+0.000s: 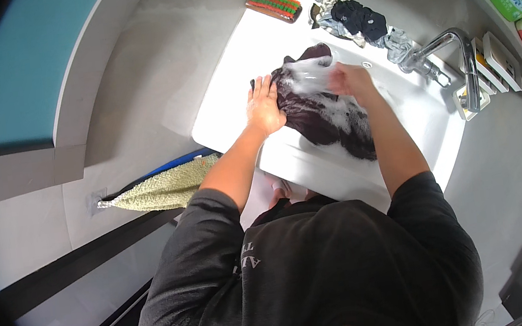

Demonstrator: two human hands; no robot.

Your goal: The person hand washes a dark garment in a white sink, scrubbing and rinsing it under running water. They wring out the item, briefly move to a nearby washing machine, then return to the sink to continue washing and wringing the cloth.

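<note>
Left hand [265,108] spread flat on soapy dark cloth [314,125] in sink [224,102], right hand [350,80] blurry (grip unclear)

From the wearer's head, one close fisheye view looks steeply down, bending straight edges. The dark cloth [314,126] lies between one and two o'clock, the wearer's torso [345,263] at six.

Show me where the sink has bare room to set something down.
Free: the left of the white sink, between the brush, left hand and outer edge; also the stretch between right forearm and faucet. Crowded: the middle, filled by the soapy dark garment with the right hand over it, and the back, holding small clothes.
</note>
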